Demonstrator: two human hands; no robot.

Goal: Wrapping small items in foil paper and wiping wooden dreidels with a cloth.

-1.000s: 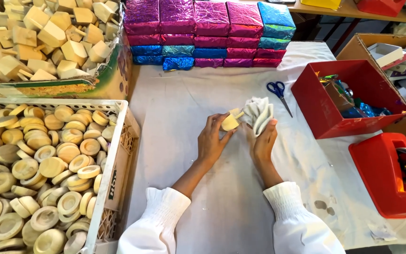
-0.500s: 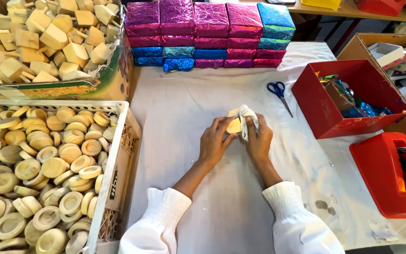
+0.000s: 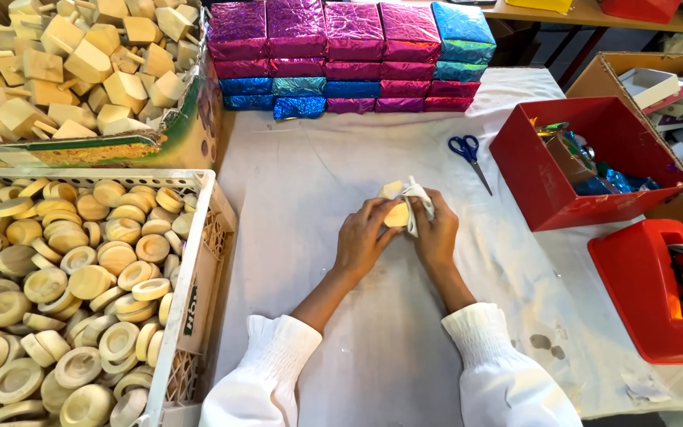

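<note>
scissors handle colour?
Blue, on the scissors lying on the white cloth; head view shows it.

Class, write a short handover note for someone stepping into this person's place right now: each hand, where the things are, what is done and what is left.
Left hand: holds the round wooden piece over the white cloth-covered table.
Right hand: presses the white cloth against that piece.
Around: crate of round wooden pieces at the left, box of wooden blocks behind it, stack of foil-wrapped blocks at the far edge, scissors, red bin and red tape dispenser at the right.
Done: a stack already stands wrapped in foil.
Left: the piece in hand is bare of foil; the crate is full.
</note>
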